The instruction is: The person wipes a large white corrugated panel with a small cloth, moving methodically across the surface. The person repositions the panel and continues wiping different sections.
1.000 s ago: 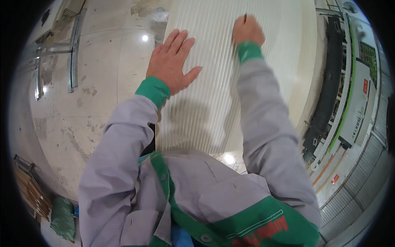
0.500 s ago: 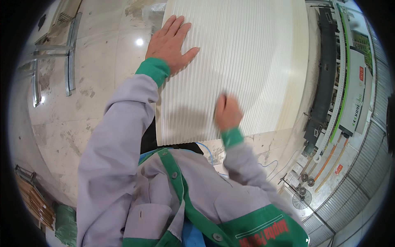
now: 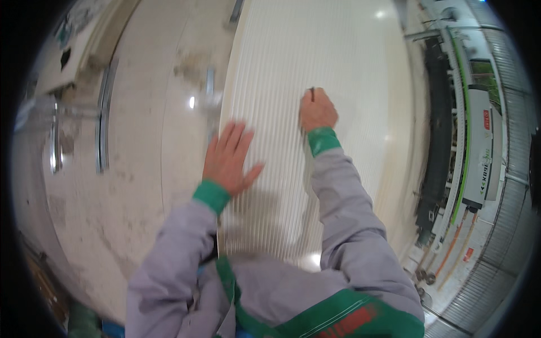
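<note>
A long cream panel (image 3: 282,186) with fine lengthwise ribs lies in front of my body. My left hand (image 3: 228,160) rests on its left edge, fingers stretched out and slightly spread. Farther along the panel, over its middle, my right hand (image 3: 319,111) is closed in a fist-like grip. A small dark tip (image 3: 311,92) pokes out at the top of that grip. The rest of the held thing is hidden by the fingers, so its kind does not show.
Along the right side runs a long machine (image 3: 478,146) with a grey cover and a green strip. Metal profiles (image 3: 104,121) stand at the left, beside a stained pale floor (image 3: 141,186). A stack of boards (image 3: 104,36) lies at the far left.
My right hand has moved forward along the panel and is now farther out than my left. The left hand appears lower in the picture, still flat; the whole view has shifted too.
</note>
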{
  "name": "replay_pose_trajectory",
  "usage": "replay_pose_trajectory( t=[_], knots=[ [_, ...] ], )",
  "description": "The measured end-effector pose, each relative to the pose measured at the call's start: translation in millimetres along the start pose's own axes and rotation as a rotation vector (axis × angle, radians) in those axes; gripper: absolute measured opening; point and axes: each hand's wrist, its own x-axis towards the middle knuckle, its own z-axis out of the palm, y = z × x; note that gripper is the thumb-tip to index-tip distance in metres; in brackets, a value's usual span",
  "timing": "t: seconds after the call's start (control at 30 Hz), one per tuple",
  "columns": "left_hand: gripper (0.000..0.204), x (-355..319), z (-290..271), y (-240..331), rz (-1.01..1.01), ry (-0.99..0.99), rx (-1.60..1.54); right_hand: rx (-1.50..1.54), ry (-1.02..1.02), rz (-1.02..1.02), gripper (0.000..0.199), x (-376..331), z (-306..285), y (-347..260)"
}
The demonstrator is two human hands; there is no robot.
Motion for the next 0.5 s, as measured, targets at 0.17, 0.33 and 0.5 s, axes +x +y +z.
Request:
replay_pose_trajectory(
  t=[0.17, 0.33, 0.5],
  knots=[
    [0.080, 8.9, -8.3, 6.9, -0.001, 0.012, -0.001, -0.049, -0.035, 0.031, 0.036, 173.2, 4.4, -47.1],
    [0.079, 5.7, -8.7, 9.7, -0.011, 0.001, -0.011, -0.014, -0.047, 0.012, 0.036, 174.3, 8.2, -42.9],
    [0.079, 3.0, -13.4, 15.2, -0.013, -0.012, 0.028, 0.011, -0.048, 0.026, 0.034, 65.6, -7.2, -23.8]
  ],
)
